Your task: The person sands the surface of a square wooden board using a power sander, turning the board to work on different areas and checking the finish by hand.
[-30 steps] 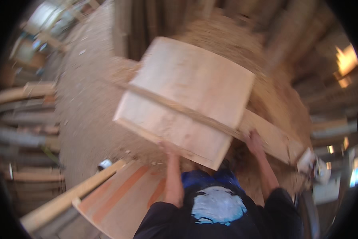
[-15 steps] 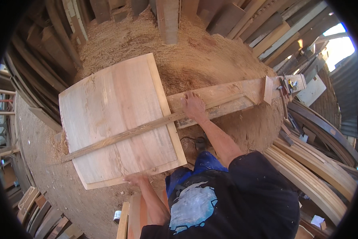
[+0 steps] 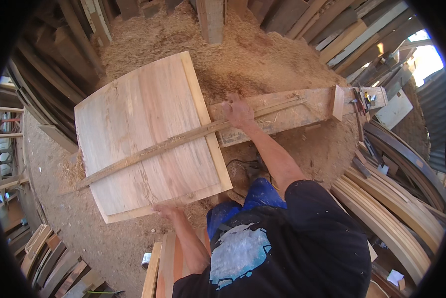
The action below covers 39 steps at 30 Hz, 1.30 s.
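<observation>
A wide, pale wooden panel [image 3: 138, 119] with lighter strips along its edges lies across a narrow wooden bench [image 3: 287, 116]. Over the panel and onto the bench runs a long, thin wooden strip [image 3: 153, 156], slanting up to the right. My right hand [image 3: 239, 111] is closed over this strip just past the panel's right edge; the palm and wrist hide part of it. At the panel's near edge my left hand [image 3: 169, 211] grips the border, its fingertips partly blurred against the wood. Wood shavings cling to the strip and the panel.
Small tools [image 3: 364, 99] lie at the bench's far right end, beyond an upright wooden block [image 3: 337, 103]. Sawdust [image 3: 277, 64] covers the ground. Stacked boards [image 3: 382, 218] stand at right, and curved timbers [image 3: 49, 109] lean at left. A small can [image 3: 146, 260] sits near my left arm.
The whole view has shifted slightly. My right hand and the strip beneath it have swung a little away from me over the bench. My left hand stays at the panel's near edge.
</observation>
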Each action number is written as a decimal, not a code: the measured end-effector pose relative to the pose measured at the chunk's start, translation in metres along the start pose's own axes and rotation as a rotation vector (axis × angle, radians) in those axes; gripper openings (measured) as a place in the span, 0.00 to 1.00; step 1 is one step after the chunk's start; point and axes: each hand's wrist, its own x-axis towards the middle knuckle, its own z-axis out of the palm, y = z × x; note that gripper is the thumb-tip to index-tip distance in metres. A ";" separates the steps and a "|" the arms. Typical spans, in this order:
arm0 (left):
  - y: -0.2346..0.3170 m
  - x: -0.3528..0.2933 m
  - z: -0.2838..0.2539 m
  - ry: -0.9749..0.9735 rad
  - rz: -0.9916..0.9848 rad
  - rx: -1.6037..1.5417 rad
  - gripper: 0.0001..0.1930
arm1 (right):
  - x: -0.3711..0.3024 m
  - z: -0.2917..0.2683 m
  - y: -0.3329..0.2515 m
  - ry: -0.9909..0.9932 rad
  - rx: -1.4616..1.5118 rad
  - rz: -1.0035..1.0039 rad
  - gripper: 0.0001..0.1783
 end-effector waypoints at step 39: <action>-0.039 -0.099 -0.059 -0.448 1.280 1.226 0.19 | -0.086 -0.173 0.357 0.448 -0.301 0.332 0.27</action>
